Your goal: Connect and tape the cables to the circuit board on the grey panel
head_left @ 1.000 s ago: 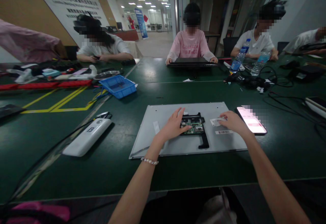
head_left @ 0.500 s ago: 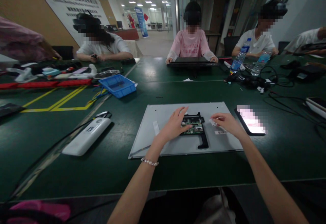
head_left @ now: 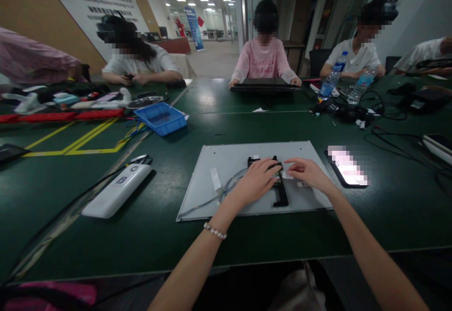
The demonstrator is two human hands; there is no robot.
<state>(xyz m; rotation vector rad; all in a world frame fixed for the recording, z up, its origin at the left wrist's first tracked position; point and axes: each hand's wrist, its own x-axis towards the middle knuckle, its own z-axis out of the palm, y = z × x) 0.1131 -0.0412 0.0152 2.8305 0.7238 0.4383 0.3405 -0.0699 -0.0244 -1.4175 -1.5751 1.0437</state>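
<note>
A flat grey-white panel (head_left: 199,174) lies on the table in front of me, with a black bracket frame (head_left: 281,198) on it. My left hand (head_left: 259,180) rests with its fingers stretched over the bracket and covers most of the green circuit board there. Just right of the bracket, my right hand (head_left: 308,174) pinches a small white sticker (head_left: 287,175) between thumb and fingers. The fingertips of both hands are close together. Thin grey cables (head_left: 229,186) curve from under my left hand towards the panel's lower left corner. A white strip (head_left: 215,179) sticks to the panel.
Right of the panel lies a lit phone (head_left: 348,167); to the left, a white power bank (head_left: 118,191) with a cable. A blue tray (head_left: 160,118) stands farther back. Across the table sit several people, one holding a dark flat device (head_left: 265,86). Two bottles (head_left: 332,80) stand back right.
My left hand has shifted right and now covers the circuit board, uncovering the grey cables. My right hand has moved slightly left with the sticker, towards the bracket.
</note>
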